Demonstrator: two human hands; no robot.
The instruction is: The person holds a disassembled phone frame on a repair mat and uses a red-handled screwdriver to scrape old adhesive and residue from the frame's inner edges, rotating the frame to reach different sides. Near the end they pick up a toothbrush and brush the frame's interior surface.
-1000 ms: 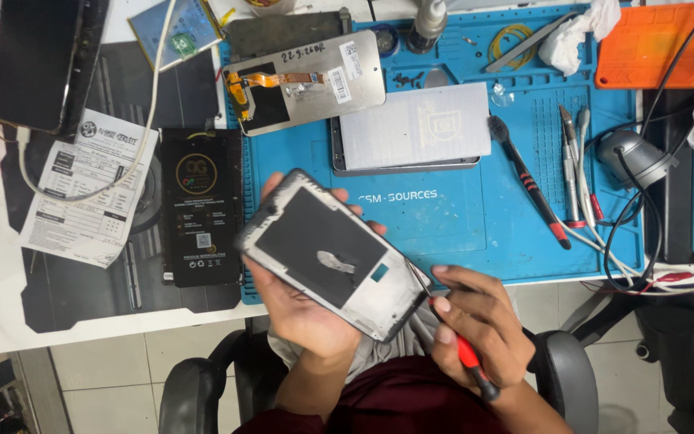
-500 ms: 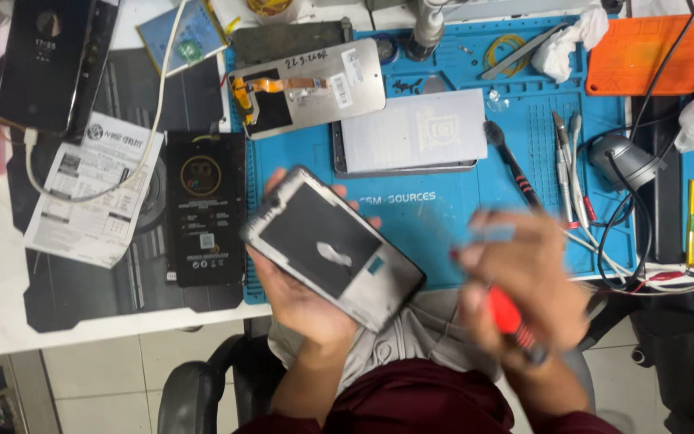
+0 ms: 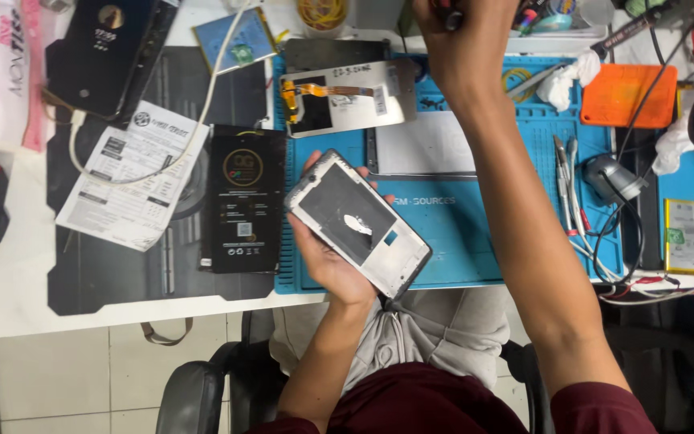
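Cluttered across the whole upper frame, our workbench carries a blue repair mat [image 3: 459, 241] with pale floor tiles showing below its front edge. At the upper left a dark phone [image 3: 106, 48] lies with a white cable [image 3: 194, 137] trailing from it over a printed paper sheet [image 3: 130, 185]. Just right of the sheet we see a black flat box [image 3: 242, 201] standing against the mat's left edge. Near the centre, our left hand [image 3: 327, 257] cups an opened phone frame [image 3: 359, 223] from beneath, fingers wrapped round its edges, holding it tilted above the mat's front edge and over our lap. Above it on the mat lies a silver screen panel [image 3: 347, 100] with an orange ribbon strip. Our right hand [image 3: 463, 40] reaches to the top centre of the frame, fingers curled, though we cannot tell what it grips. Farther right sit tweezers [image 3: 564, 169], an orange pad [image 3: 628, 96], and, at the far right edge, a flat battery [image 3: 688, 237].
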